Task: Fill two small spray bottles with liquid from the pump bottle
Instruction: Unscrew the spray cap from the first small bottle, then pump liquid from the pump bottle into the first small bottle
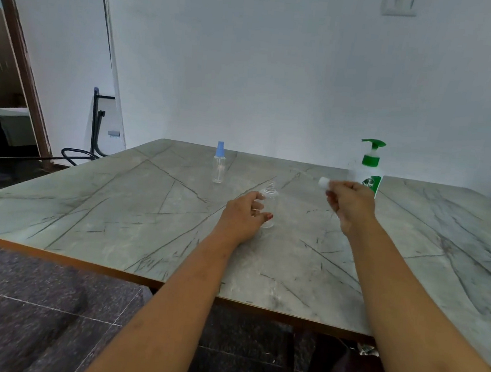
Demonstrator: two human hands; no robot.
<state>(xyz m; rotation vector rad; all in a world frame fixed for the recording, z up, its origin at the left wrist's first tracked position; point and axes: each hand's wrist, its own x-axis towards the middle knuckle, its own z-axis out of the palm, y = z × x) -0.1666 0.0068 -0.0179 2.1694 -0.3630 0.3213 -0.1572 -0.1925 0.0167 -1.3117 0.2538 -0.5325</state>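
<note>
- A table [116,209] with a grey-green marble-patterned top, crossed by dark veins and edged with a brown wooden band, is seen across the middle.
- A plain white wall [279,69] is seen behind the table.
- A pale switch plate [399,2] is mounted high on the wall, to the right.
- A brown door frame [20,53] is seen at the left, with a bed [7,124] visible through it.
- A black metal frame [96,120] is stood against the wall, with a black cable [73,154] looped at its foot.
- A floor [31,315] of dark speckled tiles is seen below the table edge.
</note>
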